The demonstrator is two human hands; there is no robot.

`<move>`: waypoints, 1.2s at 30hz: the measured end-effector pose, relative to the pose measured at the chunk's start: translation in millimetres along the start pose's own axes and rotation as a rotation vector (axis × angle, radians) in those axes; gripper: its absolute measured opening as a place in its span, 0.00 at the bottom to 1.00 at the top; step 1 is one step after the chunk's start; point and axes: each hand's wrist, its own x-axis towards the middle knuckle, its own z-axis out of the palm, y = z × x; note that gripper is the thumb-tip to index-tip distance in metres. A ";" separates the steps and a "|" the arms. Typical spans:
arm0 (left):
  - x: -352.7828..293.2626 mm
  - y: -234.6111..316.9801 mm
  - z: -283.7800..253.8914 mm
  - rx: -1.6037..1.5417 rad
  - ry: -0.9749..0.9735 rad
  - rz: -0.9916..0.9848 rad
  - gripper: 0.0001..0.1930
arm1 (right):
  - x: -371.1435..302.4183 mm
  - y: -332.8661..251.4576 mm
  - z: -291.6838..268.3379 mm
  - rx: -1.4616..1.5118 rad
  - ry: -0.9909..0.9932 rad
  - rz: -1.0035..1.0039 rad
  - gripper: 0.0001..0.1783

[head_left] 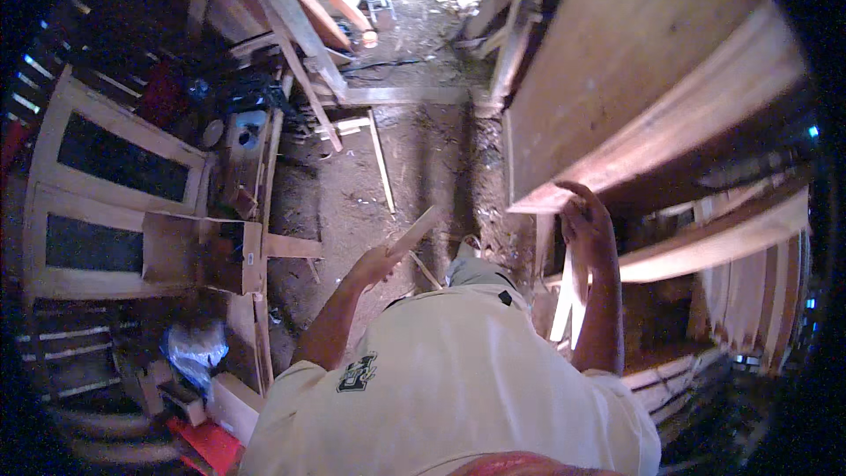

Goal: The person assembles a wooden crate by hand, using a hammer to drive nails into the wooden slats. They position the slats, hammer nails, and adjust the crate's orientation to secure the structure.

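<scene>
My left hand (377,266) is closed around a short, flat wooden strip (418,227), which points up and to the right over the dirt floor. On the right, my right hand (589,222) is at the near corner of a large wooden panel (634,97). Its fingers are bent over the panel's lower edge, and the thumb side is partly hidden. Just below that hand, pale upright wood pieces (570,295) catch the light. Further right, a long wooden board (714,242) runs beneath the panel.
A wooden bench (264,154) with tools and a cardboard box (225,251) line the left side. Framed panels (123,154) lean behind them. Thin wood sticks (381,159) lie on the dirt floor. A wooden sill (405,96) crosses the bright doorway ahead.
</scene>
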 end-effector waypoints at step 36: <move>306.4 304.5 -329.9 0.527 0.311 0.789 0.48 | 537.6 -112.3 241.8 0.147 0.447 -0.425 0.15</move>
